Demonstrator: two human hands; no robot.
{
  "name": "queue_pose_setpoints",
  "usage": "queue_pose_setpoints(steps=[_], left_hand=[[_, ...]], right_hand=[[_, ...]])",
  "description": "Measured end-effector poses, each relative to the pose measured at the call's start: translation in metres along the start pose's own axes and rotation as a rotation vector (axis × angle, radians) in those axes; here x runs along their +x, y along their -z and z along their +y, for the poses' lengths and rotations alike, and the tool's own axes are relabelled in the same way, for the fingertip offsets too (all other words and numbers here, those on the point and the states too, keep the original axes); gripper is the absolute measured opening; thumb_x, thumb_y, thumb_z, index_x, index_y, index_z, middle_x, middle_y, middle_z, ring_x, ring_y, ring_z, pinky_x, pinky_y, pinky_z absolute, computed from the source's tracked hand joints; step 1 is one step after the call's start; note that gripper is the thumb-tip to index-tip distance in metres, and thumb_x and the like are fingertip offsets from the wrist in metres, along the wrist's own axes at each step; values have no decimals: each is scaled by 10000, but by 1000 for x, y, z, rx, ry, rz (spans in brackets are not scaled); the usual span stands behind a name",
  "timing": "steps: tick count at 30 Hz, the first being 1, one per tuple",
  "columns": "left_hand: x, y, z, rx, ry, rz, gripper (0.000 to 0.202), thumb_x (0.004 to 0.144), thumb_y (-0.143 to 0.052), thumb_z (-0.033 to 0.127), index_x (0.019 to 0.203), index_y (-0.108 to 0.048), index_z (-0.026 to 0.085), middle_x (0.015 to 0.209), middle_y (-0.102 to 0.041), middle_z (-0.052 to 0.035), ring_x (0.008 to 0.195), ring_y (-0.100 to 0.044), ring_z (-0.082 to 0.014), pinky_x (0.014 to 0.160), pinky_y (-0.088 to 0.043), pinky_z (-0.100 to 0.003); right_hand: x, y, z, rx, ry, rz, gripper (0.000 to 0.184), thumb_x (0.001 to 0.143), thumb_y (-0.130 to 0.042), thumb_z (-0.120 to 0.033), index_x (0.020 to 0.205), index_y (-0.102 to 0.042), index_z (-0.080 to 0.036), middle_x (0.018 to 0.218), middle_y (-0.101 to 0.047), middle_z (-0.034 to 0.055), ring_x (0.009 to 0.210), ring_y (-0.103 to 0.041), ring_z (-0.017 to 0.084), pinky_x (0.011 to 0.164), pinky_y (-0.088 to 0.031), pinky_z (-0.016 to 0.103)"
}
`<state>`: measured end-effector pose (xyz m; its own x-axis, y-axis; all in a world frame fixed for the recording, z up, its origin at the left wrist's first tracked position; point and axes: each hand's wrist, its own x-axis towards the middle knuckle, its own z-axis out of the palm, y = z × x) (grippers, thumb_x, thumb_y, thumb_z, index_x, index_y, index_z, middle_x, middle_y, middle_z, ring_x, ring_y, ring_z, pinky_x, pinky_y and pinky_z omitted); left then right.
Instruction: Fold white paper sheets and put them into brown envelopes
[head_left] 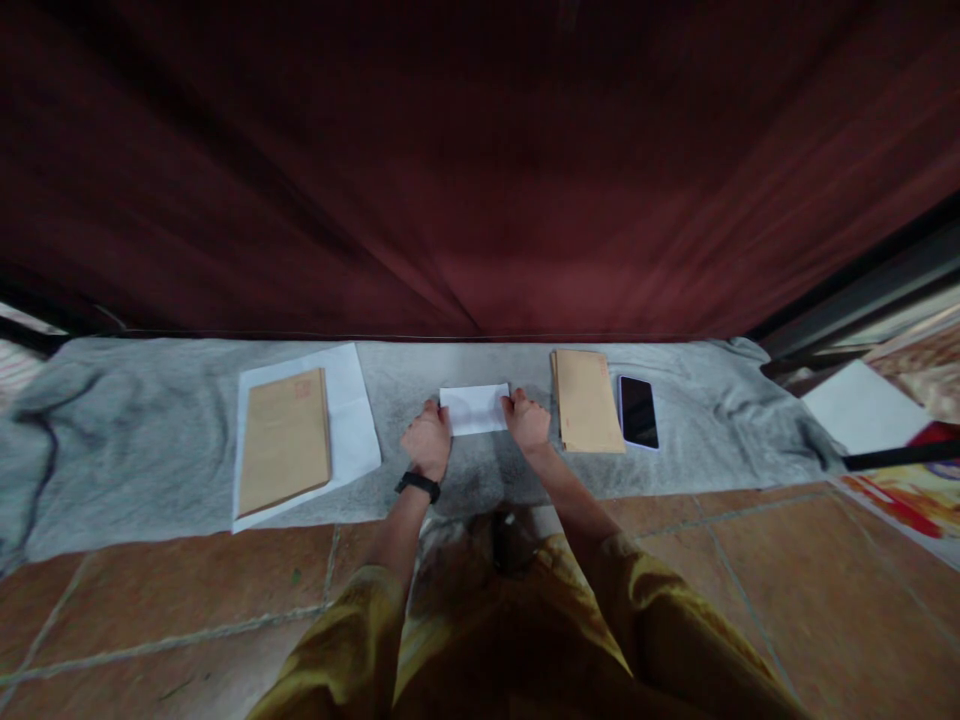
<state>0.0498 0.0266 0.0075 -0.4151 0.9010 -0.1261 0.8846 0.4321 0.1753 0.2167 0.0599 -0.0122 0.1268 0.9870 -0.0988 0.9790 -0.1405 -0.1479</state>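
Note:
A narrow folded sheet of white paper point(475, 409) lies sideways on the grey cloth, straight in front of me. My left hand point(429, 438) grips its left end, fingers curled, with a black band on the wrist. At the opposite end my right hand point(527, 418) pinches the paper between thumb and bent fingers. Just beyond my right hand is a small stack of brown envelopes point(589, 400). Over on the left, a thicker stack of brown envelopes point(283, 440) rests on larger white sheets point(352, 420).
A phone point(638, 412) with a dark screen lies right of the smaller envelope stack. The grey cloth point(172, 400) covers a long narrow surface. Dark red fabric point(480, 200) hangs behind it. Tiled floor point(810, 570) shows in front, and a white panel point(862, 408) stands at far right.

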Motion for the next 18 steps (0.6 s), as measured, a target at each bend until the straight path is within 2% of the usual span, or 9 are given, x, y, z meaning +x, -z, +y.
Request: queue_pose_setpoints(steps=[8,13,18], left_hand=[[0,-7,-2,44,-32,45,416,1041,-314,425,1221,-599,181,942,-746,-159,929,-731,-281,739,-514,-329],[0,-8,-2,76,-117,37,401,1050,-296,358,1246,-570,140,921,-743,-158,948,-730,-277,757,-526,-334],[-1,-12,-3,64,-158,89,364,1048,-317,330,1210,-574,130,961,-736,-152,1004,-709,-279,795,-531,-350]], right_hand=[[1,-1,0,3,3,-11,379,1071,-339,-441,1211,-583,-188,973,-751,133,943,-739,237,823,-519,320],[0,-2,-1,-21,7,4,391,1073,-323,-442,1235,-570,-186,959,-754,130,925,-745,237,815,-519,318],[-1,-3,-3,-50,16,28,396,1074,-324,-419,1257,-557,-156,942,-756,150,905,-750,245,802,-525,326]])
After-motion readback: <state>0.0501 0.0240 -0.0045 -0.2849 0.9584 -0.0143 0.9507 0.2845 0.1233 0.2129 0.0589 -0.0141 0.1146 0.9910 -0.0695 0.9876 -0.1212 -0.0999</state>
